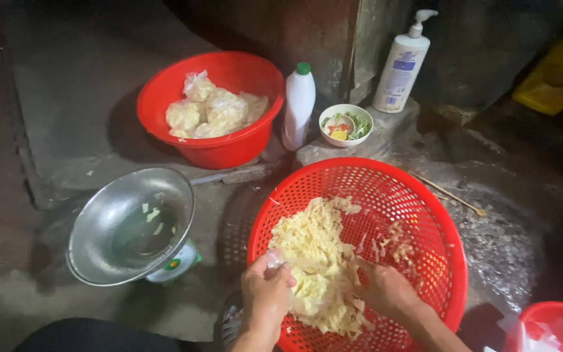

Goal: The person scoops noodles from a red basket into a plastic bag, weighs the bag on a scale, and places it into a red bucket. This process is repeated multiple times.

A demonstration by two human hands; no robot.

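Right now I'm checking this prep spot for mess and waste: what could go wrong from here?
The left hand grips a thin clear bag over the red basket; pale shreds pushed in by the right hand could miss it. Shreds might slip through the basket's holes onto the wet floor. The white bottle close behind could get knocked over.

Both forearms leave the frame at the bottom edge. The left hand point(266, 293) hides part of a clear bag point(275, 261). A second red basin point(558, 326) is cropped at the lower right corner. The small bowl point(346, 124) holds contents too small to identify.
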